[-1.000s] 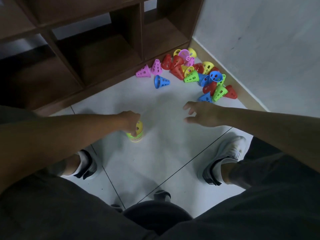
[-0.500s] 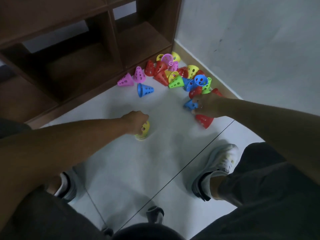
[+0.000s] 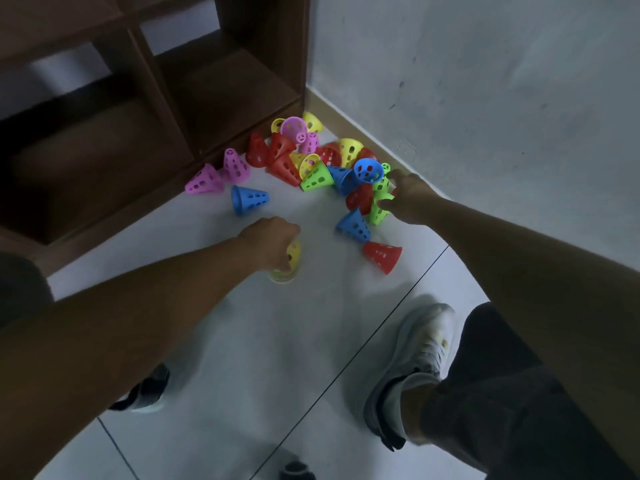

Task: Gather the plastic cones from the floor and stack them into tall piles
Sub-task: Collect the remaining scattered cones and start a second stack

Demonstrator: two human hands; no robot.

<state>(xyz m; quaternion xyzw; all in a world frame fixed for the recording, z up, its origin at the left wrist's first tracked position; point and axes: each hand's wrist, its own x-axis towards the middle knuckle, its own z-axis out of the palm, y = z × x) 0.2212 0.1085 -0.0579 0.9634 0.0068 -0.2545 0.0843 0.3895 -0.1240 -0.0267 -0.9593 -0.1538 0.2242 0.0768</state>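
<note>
A short stack of cones [image 3: 289, 268], yellow on top, stands on the white floor tiles. My left hand [image 3: 272, 237] grips its top from above. Several loose perforated cones in red, blue, green, yellow and pink lie in a heap [image 3: 325, 161] in the corner. My right hand [image 3: 407, 197] reaches into the right side of the heap, with fingers and thumb curled round a green cone [image 3: 379, 211]. A blue cone [image 3: 353, 226] and a red cone [image 3: 382, 256] lie on their sides just in front of that hand.
A dark wooden shelf unit [image 3: 138, 109] stands at the back left, a white wall [image 3: 485, 98] with a skirting board at the right. Two pink cones [image 3: 218, 174] and a blue cone [image 3: 247, 199] lie by the shelf base. My feet in shoes [image 3: 415, 362] rest on the tiles.
My right hand reached forward from the open floor into the heap, knocked a red cone loose, and has now closed on a green cone. My left hand stayed on the stack.
</note>
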